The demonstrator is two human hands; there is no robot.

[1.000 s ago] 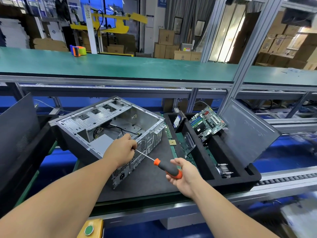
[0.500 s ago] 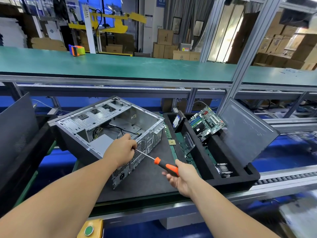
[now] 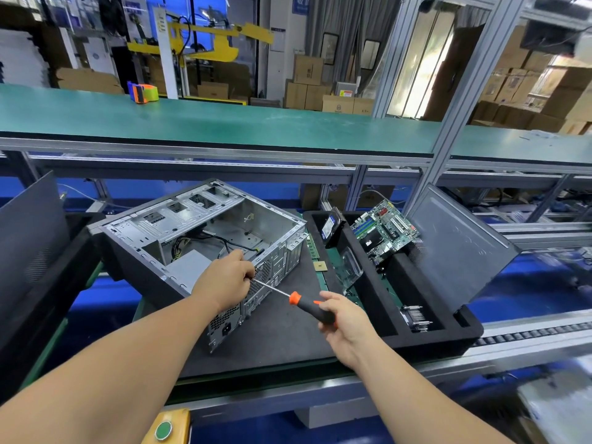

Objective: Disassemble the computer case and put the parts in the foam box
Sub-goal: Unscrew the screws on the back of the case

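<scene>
An open grey computer case [image 3: 198, 229] lies on its side on a dark mat, its perforated rear panel turned toward me. My left hand [image 3: 224, 280] sits at the top of that rear panel, fingers curled around the tip of a screwdriver shaft. My right hand [image 3: 341, 318] grips the orange-and-black screwdriver [image 3: 307, 306] by its handle, the shaft pointing up-left into the left hand. The black foam box [image 3: 378, 302] stands to the right of the case and holds a green motherboard [image 3: 384, 227], a hard drive [image 3: 330, 227], a clear plastic part [image 3: 350, 267] and a heatsink [image 3: 415, 317].
A grey side panel [image 3: 458, 245] leans on the foam box's right end. Another dark panel [image 3: 28, 238] stands at the far left. A small CPU chip [image 3: 320, 266] lies on the mat. A green button box [image 3: 166, 427] sits at the front edge. A green shelf [image 3: 224, 123] runs above.
My right hand has shifted its fingers on the screwdriver handle, as if turning it. The left hand and the case have stayed where they were.
</scene>
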